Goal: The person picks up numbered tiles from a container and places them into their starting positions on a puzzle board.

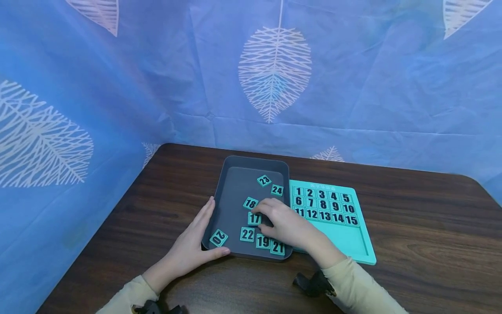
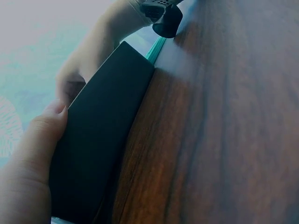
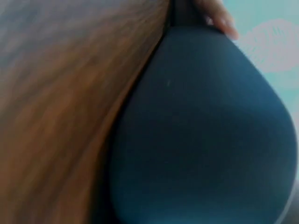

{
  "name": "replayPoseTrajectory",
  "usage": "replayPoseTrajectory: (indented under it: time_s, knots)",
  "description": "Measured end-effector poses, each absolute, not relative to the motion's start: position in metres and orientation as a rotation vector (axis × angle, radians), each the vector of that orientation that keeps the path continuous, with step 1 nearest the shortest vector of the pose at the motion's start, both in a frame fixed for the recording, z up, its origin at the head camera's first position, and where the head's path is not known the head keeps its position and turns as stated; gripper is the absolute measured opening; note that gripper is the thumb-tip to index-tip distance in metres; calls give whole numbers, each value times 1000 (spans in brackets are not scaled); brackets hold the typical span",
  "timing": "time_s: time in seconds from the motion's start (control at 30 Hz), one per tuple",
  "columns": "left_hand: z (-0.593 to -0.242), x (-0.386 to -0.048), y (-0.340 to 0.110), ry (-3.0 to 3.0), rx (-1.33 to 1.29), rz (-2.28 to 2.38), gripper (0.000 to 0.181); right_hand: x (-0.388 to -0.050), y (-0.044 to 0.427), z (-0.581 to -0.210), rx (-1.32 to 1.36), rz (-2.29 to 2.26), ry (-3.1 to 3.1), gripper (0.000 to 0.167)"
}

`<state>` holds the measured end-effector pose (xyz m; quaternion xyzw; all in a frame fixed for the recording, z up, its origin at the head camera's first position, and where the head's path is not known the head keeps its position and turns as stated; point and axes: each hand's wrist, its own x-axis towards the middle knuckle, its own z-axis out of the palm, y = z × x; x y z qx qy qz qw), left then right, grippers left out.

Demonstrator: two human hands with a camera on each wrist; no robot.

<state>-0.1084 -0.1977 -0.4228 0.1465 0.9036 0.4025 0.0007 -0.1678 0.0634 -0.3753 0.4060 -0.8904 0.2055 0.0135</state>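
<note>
A dark grey tray [image 1: 235, 187] holds several teal number tiles, among them tile 23 [image 1: 264, 180], tile 18 [image 1: 250, 203], tile 22 [image 1: 247, 234] and tile 20 [image 1: 218, 238]. My right hand [image 1: 284, 220] reaches over its right rim, index finger and thumb curled round tile 17 [image 1: 254, 219] at its far and near edges. The other right fingers are partly hidden. My left hand [image 1: 190, 246] rests against the tray's near left corner, fingers straight along the left side. In the left wrist view the left thumb [image 2: 44, 128] touches the tray's dark outer wall [image 2: 100, 126].
A teal number board [image 1: 329, 240] lies against the tray's right side, its upper rows filled with tiles 1 to 15 and its lower part bare. Both lie on a dark wooden table [image 1: 423, 244]. Behind hangs a blue cloth [image 1: 353, 87] with white leaf prints.
</note>
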Motion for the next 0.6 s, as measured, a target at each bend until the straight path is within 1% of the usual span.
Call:
replayPoseTrajectory:
  time_s: [0.33,0.6]
  knots:
    - [-425,-108,-199,2850,477,1277,109,-155,84,-348,1182,759,-2794,35]
    - [-424,-108,-198,2850,462,1260,110,-153,134,-349,1015,686,-2720,39]
